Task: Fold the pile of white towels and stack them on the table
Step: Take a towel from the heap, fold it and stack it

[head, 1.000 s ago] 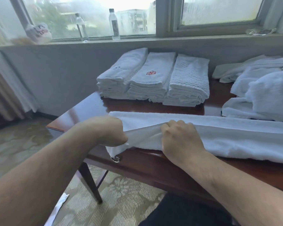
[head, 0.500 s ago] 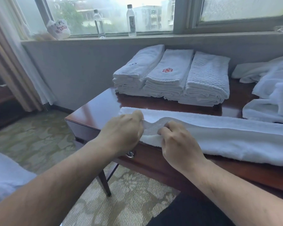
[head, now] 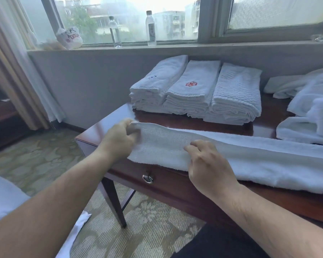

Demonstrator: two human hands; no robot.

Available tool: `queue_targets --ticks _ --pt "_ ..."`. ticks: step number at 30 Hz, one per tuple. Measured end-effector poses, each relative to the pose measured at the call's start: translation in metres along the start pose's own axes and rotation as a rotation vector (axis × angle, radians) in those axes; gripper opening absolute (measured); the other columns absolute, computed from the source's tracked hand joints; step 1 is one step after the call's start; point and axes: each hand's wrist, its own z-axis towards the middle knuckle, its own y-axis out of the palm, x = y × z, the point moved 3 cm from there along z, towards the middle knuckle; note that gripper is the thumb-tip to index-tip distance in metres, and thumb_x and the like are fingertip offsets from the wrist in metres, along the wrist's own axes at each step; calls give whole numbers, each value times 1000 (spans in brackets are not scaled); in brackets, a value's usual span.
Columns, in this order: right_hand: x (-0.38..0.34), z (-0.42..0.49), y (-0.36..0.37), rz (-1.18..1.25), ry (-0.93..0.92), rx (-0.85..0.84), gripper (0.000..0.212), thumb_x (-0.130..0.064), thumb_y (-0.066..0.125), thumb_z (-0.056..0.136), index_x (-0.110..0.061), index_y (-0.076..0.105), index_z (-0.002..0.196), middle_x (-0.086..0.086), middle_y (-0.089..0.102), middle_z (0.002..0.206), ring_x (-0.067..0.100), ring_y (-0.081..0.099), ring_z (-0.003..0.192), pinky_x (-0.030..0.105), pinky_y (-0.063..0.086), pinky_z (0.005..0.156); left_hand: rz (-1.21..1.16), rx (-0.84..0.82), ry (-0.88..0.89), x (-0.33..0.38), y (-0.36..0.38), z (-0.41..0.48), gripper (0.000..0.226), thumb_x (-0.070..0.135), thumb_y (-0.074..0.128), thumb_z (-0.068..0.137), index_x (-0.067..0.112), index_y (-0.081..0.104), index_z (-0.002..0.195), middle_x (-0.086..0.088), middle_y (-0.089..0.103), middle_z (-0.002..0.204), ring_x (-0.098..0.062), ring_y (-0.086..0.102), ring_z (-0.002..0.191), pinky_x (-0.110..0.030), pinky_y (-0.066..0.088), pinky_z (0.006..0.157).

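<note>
Terry cloth like this long folded towel [head: 250,155] is soft and limp, so it is sagging wherever unsupported; the end corners look like the best hold. It is lying along the counter's [head: 104,127] front edge. The left hand [head: 119,139] is pinching the towel's left end, lifting it slightly. The right hand [head: 209,164] is resting curled on the near edge, probably gripping it, though the fingertips are hard to see. Three folded stacks [head: 194,92] are sitting behind, an unfolded pile [head: 309,116] to the right, crowding the landing space.
</note>
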Motion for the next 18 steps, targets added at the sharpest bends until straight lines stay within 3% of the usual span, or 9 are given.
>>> queue_targets --ticks 3,7,10,13,16,18 --pt "4 5 -2 -40 20 -20 25 -6 54 85 -11 69 104 4 65 113 29 56 111 42 50 84 -87 60 -46 -10 10 18 13 35 55 101 27 62 93 8 67 80 -18 61 73 -34 48 66" --pt "13 10 1 -35 44 -60 18 -20 46 93 -17 64 94 -4 63 105 24 55 117 40 46 91 165 50 -135 -16 28 38 25 41 47 101 24 55 85 3 62 78 -18 56 71 -33 36 58" --pt "20 13 4 3 34 -97 21 -26 36 97 -22 49 81 -10 51 89 23 54 120 40 43 100 259 50 -182 -21 38 49 25 40 47 101 20 56 88 1 61 82 -27 58 81 -35 40 66" --pt "25 15 8 35 45 -160 22 -28 33 101 -24 42 81 -5 52 92 25 52 127 42 37 108 320 50 -203 -25 45 52 26 41 44 102 22 53 87 -1 62 90 -28 58 88 -36 43 73" --pt "28 17 10 41 55 -203 25 -29 32 103 -23 47 84 -11 48 92 25 49 133 41 35 110 357 82 -187 -26 48 53 26 41 42 103 21 54 92 -4 63 96 -30 56 90 -37 45 77" --pt "29 21 10 47 76 -232 29 -31 32 105 -21 53 88 -9 57 99 24 45 137 41 35 108 380 102 -177 -24 48 53 26 43 40 103 22 54 95 -3 61 94 -29 54 89 -37 45 77"
